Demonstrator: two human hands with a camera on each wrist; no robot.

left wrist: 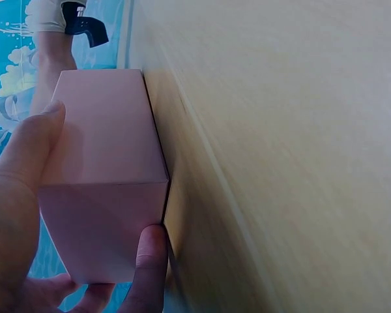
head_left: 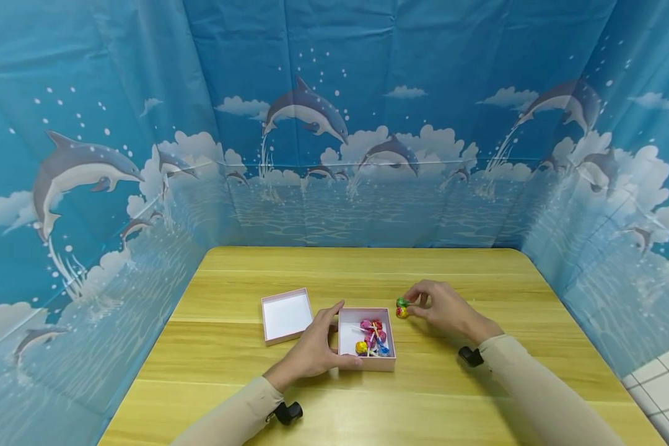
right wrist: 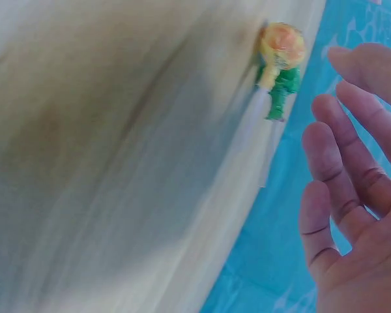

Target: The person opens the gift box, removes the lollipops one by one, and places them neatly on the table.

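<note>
Working over a wood-grain surface [head_left: 201, 365]: L hand [head_left: 316, 350] grips pink box [head_left: 378, 364]; R hand's [head_left: 446, 311] grip is parted, holding nothing. Lid [head_left: 286, 314] lies L of box, more lollipops [head_left: 362, 347] inside. Two lollipops [head_left: 402, 307], just R of box, prob. best pinched by sticks [right wrist: 253, 117], w/ box kept steady.

Blue dolphin-print curtains [head_left: 334, 37] around a yellow wood-grain table [head_left: 201, 365]

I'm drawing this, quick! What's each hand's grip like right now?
Left hand: holding the pink box.
Right hand: open, beside the lollipops.
</note>
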